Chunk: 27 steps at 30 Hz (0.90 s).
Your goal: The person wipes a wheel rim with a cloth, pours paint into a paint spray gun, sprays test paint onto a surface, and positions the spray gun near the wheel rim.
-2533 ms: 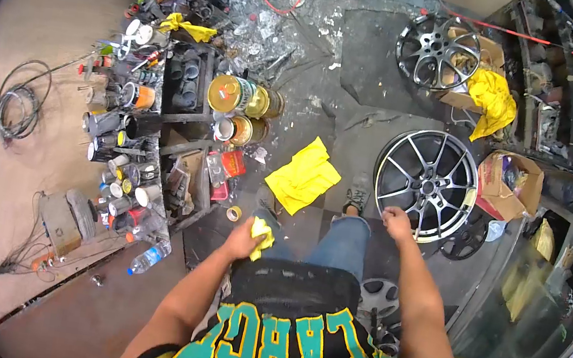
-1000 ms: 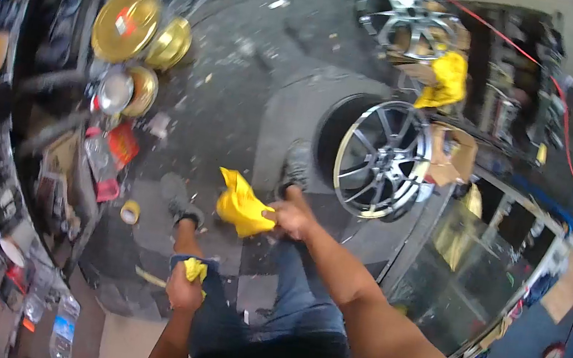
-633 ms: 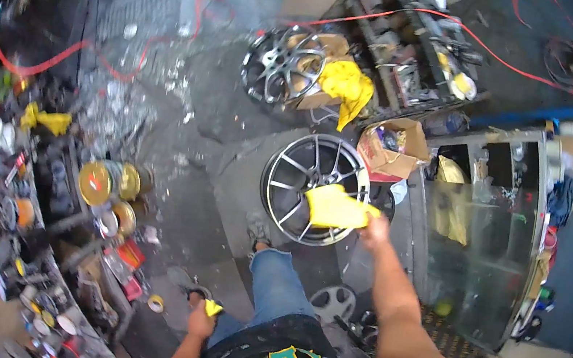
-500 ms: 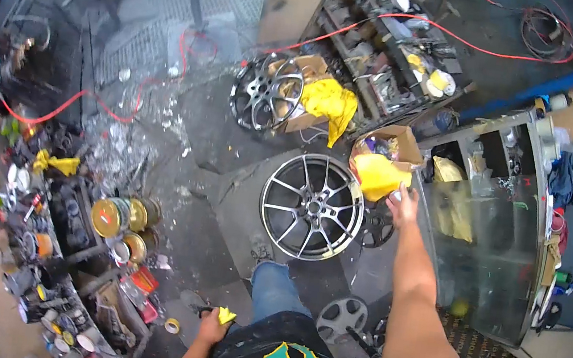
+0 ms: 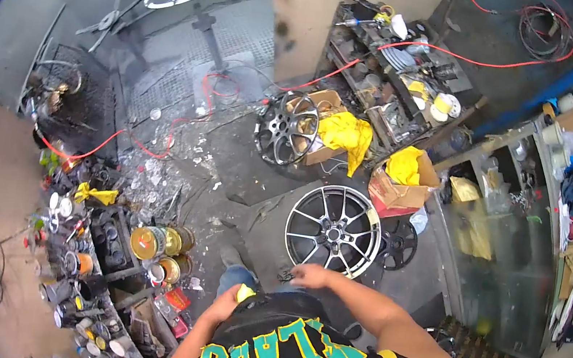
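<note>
My left hand [image 5: 226, 304] is closed around a small yellow piece [image 5: 245, 292], cloth-like, at the front of my body. With loosely bent fingers and nothing visible in them, my right hand [image 5: 311, 276] is just in front of me, near the lower edge of a wheel rim [image 5: 334, 234]. That rim has thin bright spokes with dark gaps and lies flat on a dark stand or mat. Beyond it, a yellow cloth [image 5: 404, 166] rests in an open cardboard box [image 5: 402, 193].
A dark rim [image 5: 286, 129] leans by another box with a yellow cloth [image 5: 343, 137]. Gold cans [image 5: 148, 241] and a cluttered bench [image 5: 77, 289] are on the left. A glass-topped cabinet [image 5: 504, 268] stands right. A red hose [image 5: 88, 155] crosses the floor. A smaller wheel [image 5: 398, 244] lies beside the rim.
My right hand has let go of the yellow cloth, which now sits in the box, and has drawn back toward my body. The view has shifted, and my left hand still holds the yellow piece.
</note>
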### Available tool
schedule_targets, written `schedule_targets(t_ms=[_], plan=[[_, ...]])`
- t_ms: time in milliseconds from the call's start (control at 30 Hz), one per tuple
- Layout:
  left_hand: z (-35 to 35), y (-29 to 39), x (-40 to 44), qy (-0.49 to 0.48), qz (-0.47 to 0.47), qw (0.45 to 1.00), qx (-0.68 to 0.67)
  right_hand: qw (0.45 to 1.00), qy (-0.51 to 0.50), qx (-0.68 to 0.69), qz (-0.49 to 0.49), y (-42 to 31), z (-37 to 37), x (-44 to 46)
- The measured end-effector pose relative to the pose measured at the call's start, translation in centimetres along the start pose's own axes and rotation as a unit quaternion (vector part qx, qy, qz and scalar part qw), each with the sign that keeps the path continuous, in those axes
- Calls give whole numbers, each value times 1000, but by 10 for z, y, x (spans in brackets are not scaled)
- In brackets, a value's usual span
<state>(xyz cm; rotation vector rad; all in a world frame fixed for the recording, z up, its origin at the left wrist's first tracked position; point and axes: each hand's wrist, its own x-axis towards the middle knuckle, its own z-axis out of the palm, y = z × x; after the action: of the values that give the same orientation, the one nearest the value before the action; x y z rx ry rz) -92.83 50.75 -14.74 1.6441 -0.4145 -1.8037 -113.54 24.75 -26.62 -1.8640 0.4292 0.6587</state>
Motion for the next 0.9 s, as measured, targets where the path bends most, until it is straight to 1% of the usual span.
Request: schedule_targets(t_ms=[33, 67, 100, 167, 200, 233, 267, 300, 333, 367, 433, 467, 500, 567, 633, 667, 700, 767, 800, 833, 867, 900], plan=[[-9, -17, 14, 120, 74, 987, 73, 998, -53, 23, -25, -32, -1, -1], [-17, -24, 23, 239, 147, 949, 143, 997, -38, 31, -56, -52, -2, 6], [-12, 5, 26, 219, 180, 952, -116, 995, -23, 38, -87, -71, -4, 15], [-44, 33, 32, 267, 183, 946, -7, 991, -16, 96, -94, -121, -31, 33], [-48, 69, 25, 239, 193, 950, -54, 982, 8, 142, -123, -145, -49, 39], [-64, 79, 38, 233, 194, 951, -55, 971, 33, 184, -152, -162, -63, 52], [-82, 87, 48, 185, 205, 957, -90, 942, 90, 199, -256, -162, -64, 82], [-99, 94, 56, 137, 213, 959, -126, 958, 88, 156, -225, -182, -89, 93], [-115, 109, 63, 142, 212, 965, -63, 960, 68, 162, -218, -192, -108, 113], [-133, 121, 67, 138, 205, 967, -65, 962, 46, 170, -210, -200, -125, 130], [-170, 146, 75, 194, 160, 968, -16, 987, 67, 68, -131, -228, -164, 151], [-185, 159, 79, 199, 193, 958, -76, 987, 91, 49, -126, -237, -179, 164], [-201, 168, 80, 203, 223, 944, -133, 987, 88, 50, -122, -249, -195, 173], [-236, 190, 86, 191, 243, 922, -234, 990, 35, 67, -119, -275, -230, 195], [-263, 232, 81, 226, 248, 915, -223, 988, 39, 76, -125, -292, -253, 207], [-284, 239, 86, 223, 239, 921, -211, 988, 61, 56, -134, -297, -267, 211], [-302, 257, 86, 222, 238, 934, -147, 985, 79, 33, -152, -306, -285, 220], [-339, 272, 103, 241, 221, 942, -70, 972, 76, 138, -173, -313, -309, 229], [-345, 293, 108, 291, 230, 928, -21, 969, 93, 152, -172, -317, -326, 230], [-358, 296, 126, 313, 233, 920, -45, 965, 110, 167, -167, -321, -342, 229], [-363, 314, 135, 328, 246, 911, -40, 965, 103, 160, -180, -323, -355, 231], [-369, 332, 145, 341, 259, 903, -35, 951, 124, 232, -164, -325, -368, 233]])
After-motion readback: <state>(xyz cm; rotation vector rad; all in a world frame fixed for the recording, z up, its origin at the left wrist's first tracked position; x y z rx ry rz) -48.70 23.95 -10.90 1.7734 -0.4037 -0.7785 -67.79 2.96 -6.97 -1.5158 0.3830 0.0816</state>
